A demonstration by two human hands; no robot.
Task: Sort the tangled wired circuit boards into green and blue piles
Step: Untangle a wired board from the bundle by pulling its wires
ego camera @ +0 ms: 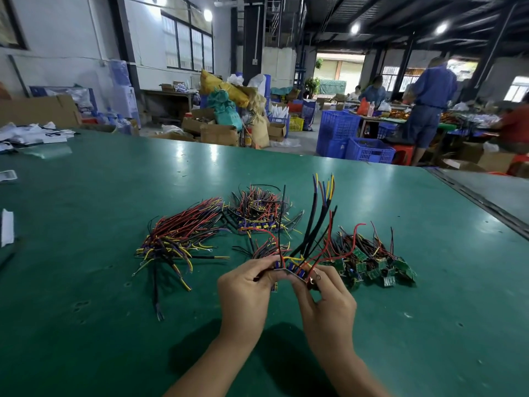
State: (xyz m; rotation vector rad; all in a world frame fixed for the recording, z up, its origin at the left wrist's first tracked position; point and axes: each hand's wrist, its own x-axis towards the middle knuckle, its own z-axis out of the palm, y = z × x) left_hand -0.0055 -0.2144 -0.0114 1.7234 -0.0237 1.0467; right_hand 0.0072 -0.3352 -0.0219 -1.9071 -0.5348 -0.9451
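Observation:
My left hand [246, 293] and my right hand [326, 302] together grip a small bunch of blue wired boards [292, 267] just above the green table [86, 310]. Their black, red, yellow and blue wires [320, 213] fan upward. A pile of green boards [375, 262] with red and black wires lies right of my hands. A tangled heap with blue boards [257, 213] sits behind my hands. A long bundle of blue boards with red, yellow and purple wires [177, 239] lies to the left. A small loose tangle [263, 247] rests just beyond my left fingers.
White papers and bags [31, 136] lie at the table's far left, and a white strip [7, 227] sits at its left edge. A dark seam [481, 204] runs along the table's right side. Beyond the table stand blue crates [369, 150], cardboard boxes and people at another bench.

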